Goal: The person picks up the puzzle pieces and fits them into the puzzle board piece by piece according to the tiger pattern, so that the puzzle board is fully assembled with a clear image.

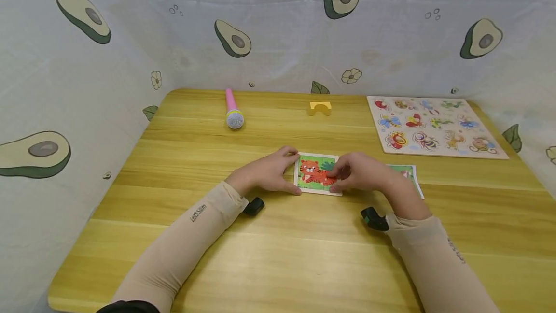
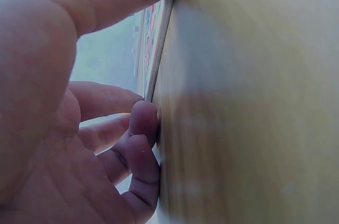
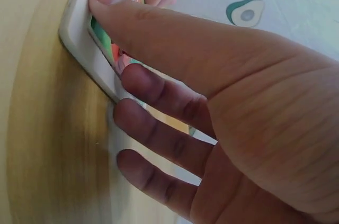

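Note:
A small tiger jigsaw puzzle (image 1: 309, 170) in a pale-rimmed tray lies flat on the wooden table, its orange tiger on a green ground. My left hand (image 1: 272, 172) holds the tray's left side, thumb at the near corner and fingertips at the far corner; the left wrist view shows the tray edge (image 2: 161, 44) between them. Over the puzzle's right part is my right hand (image 1: 362, 173), its fingertips touching the picture. In the right wrist view the thumb (image 3: 108, 1) rests on the tray rim and the other visible fingers are loosely bent. The index fingertip is hidden there.
Partly behind my right wrist lies a green picture card (image 1: 410, 174). A pegboard puzzle (image 1: 434, 127) with insect pictures lies at the back right. A yellow arch block (image 1: 320, 107) and a pink toy microphone (image 1: 233, 110) are near the back edge, by an avocado-print cloth (image 1: 282, 28).

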Tool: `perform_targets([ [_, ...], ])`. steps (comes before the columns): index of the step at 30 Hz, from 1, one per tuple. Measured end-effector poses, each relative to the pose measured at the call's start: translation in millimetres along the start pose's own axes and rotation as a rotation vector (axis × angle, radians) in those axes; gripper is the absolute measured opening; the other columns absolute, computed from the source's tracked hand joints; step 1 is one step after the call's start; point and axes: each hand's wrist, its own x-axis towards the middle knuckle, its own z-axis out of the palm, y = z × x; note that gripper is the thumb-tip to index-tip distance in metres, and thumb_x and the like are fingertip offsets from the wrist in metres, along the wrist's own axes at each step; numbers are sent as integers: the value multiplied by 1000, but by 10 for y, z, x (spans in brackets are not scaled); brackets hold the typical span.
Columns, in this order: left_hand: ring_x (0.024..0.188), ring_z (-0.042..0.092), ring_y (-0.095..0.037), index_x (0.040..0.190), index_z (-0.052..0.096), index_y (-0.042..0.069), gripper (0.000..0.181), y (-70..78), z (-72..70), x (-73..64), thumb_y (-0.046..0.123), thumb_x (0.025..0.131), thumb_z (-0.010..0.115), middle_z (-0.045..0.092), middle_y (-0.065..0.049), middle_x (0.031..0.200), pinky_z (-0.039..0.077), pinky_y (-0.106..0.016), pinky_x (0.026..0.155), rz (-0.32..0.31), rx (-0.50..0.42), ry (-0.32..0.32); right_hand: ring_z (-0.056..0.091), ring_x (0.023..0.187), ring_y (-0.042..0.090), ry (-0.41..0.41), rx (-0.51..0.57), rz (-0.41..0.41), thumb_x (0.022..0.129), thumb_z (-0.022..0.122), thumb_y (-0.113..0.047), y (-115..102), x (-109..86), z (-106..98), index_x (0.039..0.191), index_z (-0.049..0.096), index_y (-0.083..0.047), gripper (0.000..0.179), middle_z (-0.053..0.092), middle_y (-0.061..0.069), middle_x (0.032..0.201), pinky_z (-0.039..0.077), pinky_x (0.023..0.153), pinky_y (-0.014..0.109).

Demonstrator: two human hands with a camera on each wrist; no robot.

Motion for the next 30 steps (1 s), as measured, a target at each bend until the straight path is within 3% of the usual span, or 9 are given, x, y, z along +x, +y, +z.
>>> perform_targets([
  [7,145,29,-23,157,27,-1,102,-6,8,4,49,85,78,22,-10,161,26,-31,116,1,-1,6,57,81,17,8,29,-16,81,87,-24,29,2,-12,108,77,-5,35,66,1,93,50,72,33],
  [13,145,29,-23,157,27,0,101,-6,8,-3,50,85,78,21,-10,161,25,-31,116,3,-3,1,58,79,17,11,64,2,79,88,-24,58,5,-8,102,76,-6,32,66,1,88,51,72,33],
  [24,144,31,-23,157,27,-1,101,13,-17,-12,49,85,78,22,-10,161,26,-31,115,8,3,4,54,77,17,7,-18,-29,80,87,-28,-14,3,4,90,80,-12,20,65,-2,88,49,69,32],
  [30,144,30,-24,157,26,-1,101,0,4,2,48,85,78,21,-10,161,26,-32,115,10,-3,2,55,78,17,-11,-40,7,81,87,-28,-22,25,4,92,76,-11,22,65,-1,89,50,72,33],
])
